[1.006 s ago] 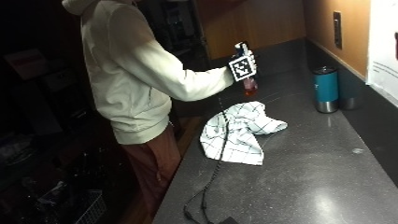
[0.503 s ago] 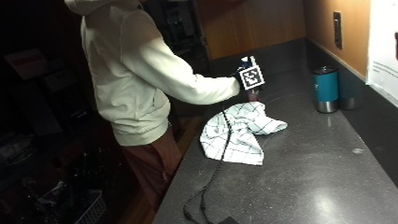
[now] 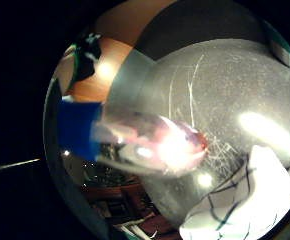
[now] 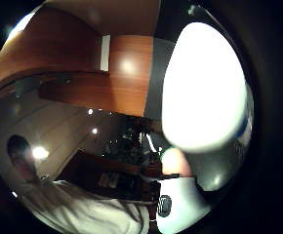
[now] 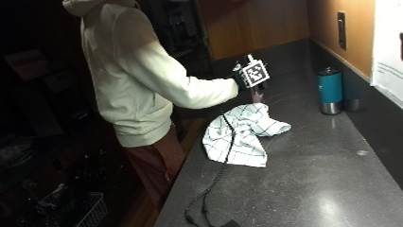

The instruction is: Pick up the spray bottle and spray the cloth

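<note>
My right hand (image 5: 247, 80) grips what looks like the spray bottle (image 5: 257, 95), fingers curled round it, above the cloth (image 5: 240, 134). The cloth lies by the counter (image 5: 327, 170) front edge, with open counter beyond it.

A dark speckled counter (image 5: 327, 179) is running along a wood-panelled wall (image 5: 327, 28). A teal travel mug (image 5: 330, 90) with a steel base is standing upright near the wall, and a second, darker cup (image 5: 353, 97) is sitting just beside it, though the light is too dim to tell what it is. A wall socket (image 5: 340, 30) is showing above the mugs, and a white sheet of paper (image 5: 387, 42) is hanging on the wall beside it. A wire basket (image 5: 82, 213) is sitting on the dark floor beside the counter.
</note>
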`<state>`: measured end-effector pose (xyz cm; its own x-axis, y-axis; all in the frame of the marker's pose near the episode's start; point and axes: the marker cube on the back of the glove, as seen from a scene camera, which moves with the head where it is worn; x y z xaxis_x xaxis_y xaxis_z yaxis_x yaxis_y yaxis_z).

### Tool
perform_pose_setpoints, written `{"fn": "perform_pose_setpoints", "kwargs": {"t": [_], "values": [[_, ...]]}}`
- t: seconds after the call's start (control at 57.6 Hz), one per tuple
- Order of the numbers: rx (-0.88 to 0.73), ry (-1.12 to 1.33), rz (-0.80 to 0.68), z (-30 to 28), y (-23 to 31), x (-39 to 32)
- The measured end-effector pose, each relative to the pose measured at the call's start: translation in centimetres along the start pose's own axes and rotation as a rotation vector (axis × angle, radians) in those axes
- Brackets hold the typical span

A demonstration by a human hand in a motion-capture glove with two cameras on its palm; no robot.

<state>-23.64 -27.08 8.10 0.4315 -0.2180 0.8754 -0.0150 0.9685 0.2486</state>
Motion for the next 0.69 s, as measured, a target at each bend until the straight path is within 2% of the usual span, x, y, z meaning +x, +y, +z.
{"fn": "perform_pose_setpoints", "kwargs": {"t": [0.104,0.156,0.191,0.295,0.399,0.451,0.521,0.573,0.625,0.694], "values": [[0.195,-0.027,0.001,-3.1,-1.0,-0.8],[0.087,-0.018,0.001,-3.7,1.0,-0.9],[0.070,-0.020,0.000,-3.9,1.6,-1.1],[0.189,0.009,-0.007,-5.4,0.9,-1.3],[0.241,0.027,-0.018,-7.5,1.2,-1.7],[0.213,0.050,-0.021,-8.2,2.0,-1.8],[0.229,-0.088,-0.053,-9.4,2.4,-4.2],[0.269,-0.041,-0.057,-10.5,2.3,-3.9],[0.219,0.021,-0.060,-11.1,3.4,-3.4],[0.188,-0.027,-0.074,-12.3,4.5,-4.6]]}}
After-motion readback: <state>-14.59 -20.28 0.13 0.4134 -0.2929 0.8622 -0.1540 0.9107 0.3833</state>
